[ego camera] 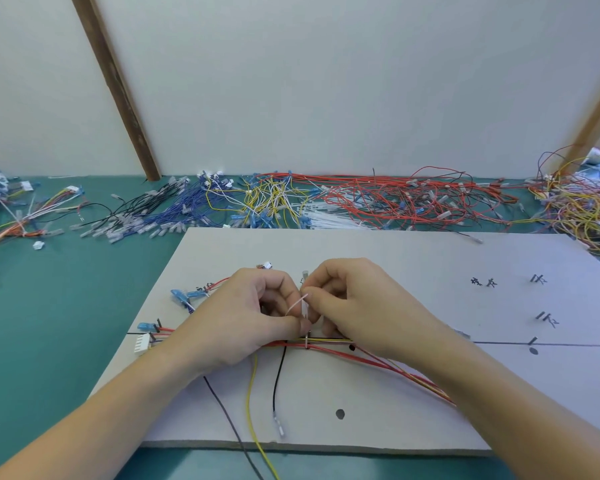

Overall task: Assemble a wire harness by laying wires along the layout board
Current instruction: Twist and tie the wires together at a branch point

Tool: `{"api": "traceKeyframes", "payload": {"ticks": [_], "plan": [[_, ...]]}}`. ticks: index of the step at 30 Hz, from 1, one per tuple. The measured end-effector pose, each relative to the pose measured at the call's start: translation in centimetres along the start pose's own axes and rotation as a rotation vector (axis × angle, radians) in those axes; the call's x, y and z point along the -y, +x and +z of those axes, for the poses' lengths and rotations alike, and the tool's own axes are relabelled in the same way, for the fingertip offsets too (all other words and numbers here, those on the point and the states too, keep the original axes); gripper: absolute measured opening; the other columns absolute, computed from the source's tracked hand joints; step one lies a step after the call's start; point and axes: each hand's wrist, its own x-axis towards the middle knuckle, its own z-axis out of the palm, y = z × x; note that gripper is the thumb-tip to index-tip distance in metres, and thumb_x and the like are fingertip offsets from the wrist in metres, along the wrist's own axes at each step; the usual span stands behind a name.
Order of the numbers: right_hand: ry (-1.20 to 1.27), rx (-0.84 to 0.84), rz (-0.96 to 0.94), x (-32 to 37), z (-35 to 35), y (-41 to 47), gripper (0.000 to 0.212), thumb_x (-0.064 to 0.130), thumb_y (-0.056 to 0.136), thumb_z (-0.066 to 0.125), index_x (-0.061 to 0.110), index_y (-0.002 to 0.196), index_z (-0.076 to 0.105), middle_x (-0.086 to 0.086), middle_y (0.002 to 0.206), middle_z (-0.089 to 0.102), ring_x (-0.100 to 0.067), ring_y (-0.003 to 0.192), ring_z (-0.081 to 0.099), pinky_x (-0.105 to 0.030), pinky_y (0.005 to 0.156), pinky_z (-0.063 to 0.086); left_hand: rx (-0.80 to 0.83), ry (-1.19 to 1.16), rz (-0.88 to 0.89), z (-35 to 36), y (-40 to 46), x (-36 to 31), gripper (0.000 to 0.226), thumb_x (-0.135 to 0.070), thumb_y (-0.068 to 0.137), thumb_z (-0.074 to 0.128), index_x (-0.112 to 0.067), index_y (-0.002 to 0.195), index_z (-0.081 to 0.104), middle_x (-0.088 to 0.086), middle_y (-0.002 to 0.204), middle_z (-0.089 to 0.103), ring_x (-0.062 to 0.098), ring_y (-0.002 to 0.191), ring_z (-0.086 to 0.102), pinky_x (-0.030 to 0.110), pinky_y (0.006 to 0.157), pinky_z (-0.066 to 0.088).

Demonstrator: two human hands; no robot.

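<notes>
Our fingertips (300, 308) pinch a white cable tie (298, 304), left hand (246, 313) and right hand (357, 303) both curled tight, above the wire bundle (329, 342) on the layout board (413, 271); pulling unevenly could drag wires off the drawn line.

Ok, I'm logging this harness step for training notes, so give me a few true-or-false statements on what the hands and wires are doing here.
1. Both hands work a white cable tie over the wire bundle. True.
2. The left hand rests idle on the green table. False: it pinches the tie on the layout board.
3. A yellow wire hangs off the board's near edge. True.
4. The right hand holds scissors. False: its fingers hold only the tie.
5. Spare wires are piled behind the board. True.
</notes>
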Motion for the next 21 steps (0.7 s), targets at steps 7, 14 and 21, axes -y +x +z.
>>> {"api": "traceKeyframes", "payload": {"ticks": [7,14,21], "plan": [[-0.127,0.018,-0.023,-0.1,0.0,-0.4,0.014,0.027,0.093,0.068,0.024,0.082,0.077,0.004,0.074,0.075,-0.010,0.064,0.065,-0.034,0.063,0.054,-0.009,-0.021,-0.015,0.0,0.1,0.1,0.019,-0.019,0.075,0.085,-0.024,0.072,0.068,0.001,0.070,0.071,0.009,0.061,0.055,0.018,0.059,0.040],[-0.172,-0.035,-0.086,0.0,0.2,0.1,0.014,0.020,0.092,0.062,0.022,0.079,0.069,0.007,0.067,0.068,-0.009,0.062,0.061,-0.036,0.064,0.054,0.018,0.025,0.007,-0.2,0.0,0.0,0.031,-0.009,0.082,0.086,-0.029,0.068,0.067,-0.002,0.069,0.072,0.008,0.067,0.062,0.015,0.065,0.046],[-0.121,0.000,-0.080,0.1,0.1,0.6,0.015,0.017,0.091,0.064,0.022,0.079,0.071,0.005,0.067,0.071,-0.010,0.060,0.066,-0.033,0.060,0.054,0.039,0.031,0.009,-0.4,0.0,0.2,0.027,-0.011,0.080,0.086,-0.027,0.070,0.068,-0.002,0.074,0.075,0.006,0.068,0.064,0.014,0.068,0.047]]}}
